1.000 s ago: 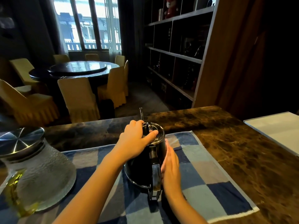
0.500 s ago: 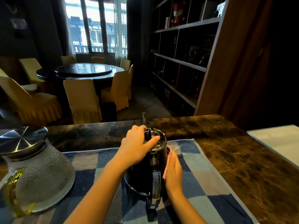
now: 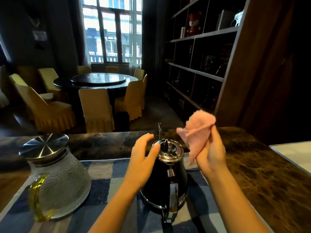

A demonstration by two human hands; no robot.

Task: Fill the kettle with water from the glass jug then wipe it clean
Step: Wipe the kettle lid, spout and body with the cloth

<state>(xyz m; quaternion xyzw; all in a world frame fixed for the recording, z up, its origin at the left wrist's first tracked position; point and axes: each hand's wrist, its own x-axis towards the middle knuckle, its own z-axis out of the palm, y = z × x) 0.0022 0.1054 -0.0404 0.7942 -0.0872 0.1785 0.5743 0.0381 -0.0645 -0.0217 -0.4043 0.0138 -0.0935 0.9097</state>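
Wiping comes next: your right hand (image 3: 210, 153) grips the pink cloth (image 3: 196, 132) at two o'clock of the lidded black steel kettle (image 3: 168, 179), your left hand (image 3: 143, 157) open, seemingly brushing its lid.

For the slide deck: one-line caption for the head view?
Right hand lifts a pink cloth beside the lidded black kettle; open left hand at its lid.

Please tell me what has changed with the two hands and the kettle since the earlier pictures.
The left hand let go of the kettle lid and opened beside it. The right hand rose off the kettle's side, now holding up a pink cloth. Kettle, glass jug and checked mat stayed put.
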